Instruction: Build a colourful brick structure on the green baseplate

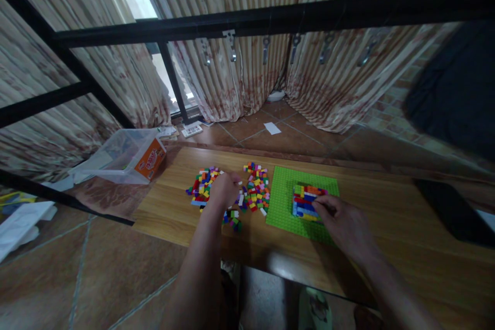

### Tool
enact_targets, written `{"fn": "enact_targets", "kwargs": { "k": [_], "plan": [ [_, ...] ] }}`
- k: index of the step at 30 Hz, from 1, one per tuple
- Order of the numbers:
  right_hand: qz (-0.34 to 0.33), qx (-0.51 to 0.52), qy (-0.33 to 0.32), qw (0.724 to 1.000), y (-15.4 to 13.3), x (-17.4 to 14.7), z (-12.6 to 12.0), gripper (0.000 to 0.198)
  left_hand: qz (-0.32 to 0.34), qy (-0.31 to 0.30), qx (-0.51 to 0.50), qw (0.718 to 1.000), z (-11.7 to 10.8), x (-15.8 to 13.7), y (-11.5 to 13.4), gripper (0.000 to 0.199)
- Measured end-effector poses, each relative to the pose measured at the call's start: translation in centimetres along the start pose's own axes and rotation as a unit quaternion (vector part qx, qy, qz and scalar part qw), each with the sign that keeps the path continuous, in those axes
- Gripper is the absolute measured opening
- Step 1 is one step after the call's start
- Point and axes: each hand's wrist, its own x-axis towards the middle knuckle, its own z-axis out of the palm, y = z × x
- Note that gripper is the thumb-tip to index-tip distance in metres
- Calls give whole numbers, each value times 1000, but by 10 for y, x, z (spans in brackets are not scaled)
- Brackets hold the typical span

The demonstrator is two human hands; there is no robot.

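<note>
My left hand (225, 190) reaches over loose coloured toy bricks (201, 185), its fingers pinched together. A small white brick (240, 183) shows right at its fingertips; whether it is gripped I cannot tell. More loose bricks (257, 188) lie in a heap just to the right, and a few (233, 221) lie nearer the front edge. On a green studded baseplate (280, 201) stands a block of brick rows (303, 206) in red, blue, yellow and orange. The closed fingers of my right hand (344, 221) touch its right side, hiding part of it and anything between them.
Everything rests on a narrow wooden table (255, 247). A clear plastic bin (119, 157) with an orange label stands beyond its left end. At the right lies a dark flat object (456, 211). A black metal rail with hooks (270, 23) crosses in front of curtains.
</note>
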Motion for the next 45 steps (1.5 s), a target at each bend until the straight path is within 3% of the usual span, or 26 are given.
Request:
{"fn": "enact_targets", "kwargs": {
  "k": [13,19,23,29,37,45],
  "plan": [
    [-14,-3,5,1000,4,0,3,32,1,23,37,999,6,-2,11,34],
    [-17,-9,-1,1000,3,0,1,30,51,1,44,998,12,-6,23,38],
    [-16,-7,2,1000,3,0,1,31,46,-23,59,997,11,-7,24,44],
    [-11,-16,0,1000,3,0,1,30,37,-40,68,996,9,-3,17,35],
    [-18,-17,7,1000,5,1,2,33,42,-25,52,997,12,-1,9,29],
    [-4,-15,-5,1000,13,2,5,36,9,21,1,1000,4,-4,8,36]
  ]
}}
